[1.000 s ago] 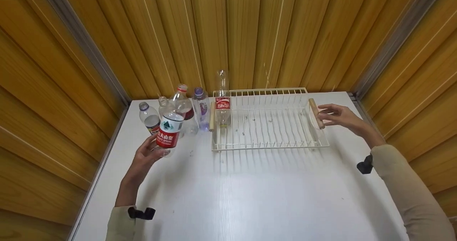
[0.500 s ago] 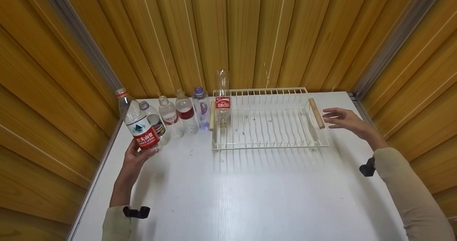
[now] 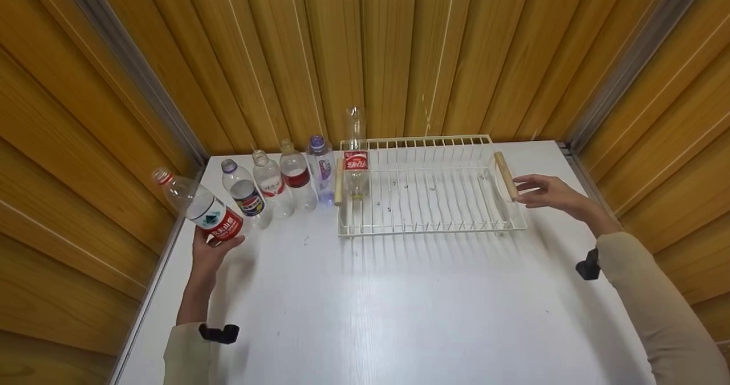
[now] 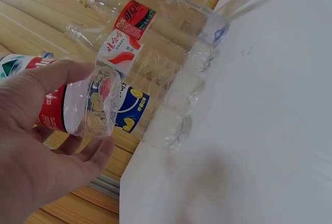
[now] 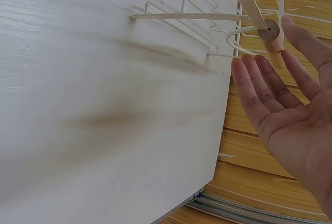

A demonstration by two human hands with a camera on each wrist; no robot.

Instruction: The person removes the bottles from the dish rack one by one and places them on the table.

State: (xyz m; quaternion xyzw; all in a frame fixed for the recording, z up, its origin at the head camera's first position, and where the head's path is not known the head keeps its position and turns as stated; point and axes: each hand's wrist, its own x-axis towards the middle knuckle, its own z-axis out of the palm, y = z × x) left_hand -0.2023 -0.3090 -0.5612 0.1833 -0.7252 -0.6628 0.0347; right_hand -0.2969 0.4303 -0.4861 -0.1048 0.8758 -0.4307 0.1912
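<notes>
My left hand point(image 3: 210, 254) grips a large clear plastic bottle point(image 3: 219, 219) with a red cap and a red-and-white label near its base. The bottle leans to the left above the table's left edge. In the left wrist view, thumb and fingers wrap its lower end. My right hand point(image 3: 550, 194) is beside the wooden handle point(image 3: 506, 175) of a white wire dish rack point(image 3: 433, 234). The right wrist view has its fingertips right at the handle's end, fingers loosely extended. A clear bottle with a red label point(image 3: 356, 160) stands at the rack's left end.
Left of the rack, several empty plastic bottles stand in a row, among them a blue-labelled bottle point(image 3: 248, 198) and a purple-capped bottle point(image 3: 323, 171). The white table point(image 3: 365, 316) ends at wood-panelled walls point(image 3: 393, 48). Small specks lie under the rack.
My left hand has carried the large bottle leftward, from in front of the row to beyond its left end, tilting it further left. My right hand shifted slightly off the handle, then back to it.
</notes>
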